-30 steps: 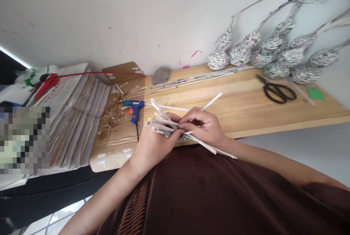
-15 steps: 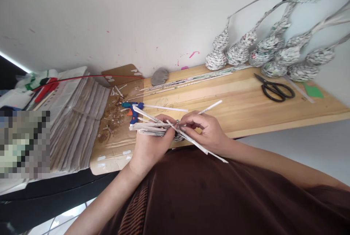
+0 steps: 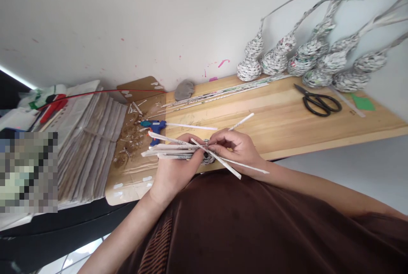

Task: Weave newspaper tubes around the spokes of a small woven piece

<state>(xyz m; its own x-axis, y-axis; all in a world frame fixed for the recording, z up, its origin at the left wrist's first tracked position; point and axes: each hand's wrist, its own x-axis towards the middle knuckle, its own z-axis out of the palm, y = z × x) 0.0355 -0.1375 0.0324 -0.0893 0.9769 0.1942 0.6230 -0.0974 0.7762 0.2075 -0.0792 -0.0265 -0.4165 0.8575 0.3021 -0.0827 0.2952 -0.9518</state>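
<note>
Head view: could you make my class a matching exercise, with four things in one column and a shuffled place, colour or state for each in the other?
Column one
1. Scissors
2. Glue gun
3. Lump
4. Left hand

Column two
A. Holding paper sticks
B. Grey, near the wall
C. Black, left of the green paper in the picture
D. Blue, lying on cardboard

Right pairs: 1-C, 2-D, 3-B, 4-A

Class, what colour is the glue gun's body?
The glue gun's body is mostly blue (head view).
</note>
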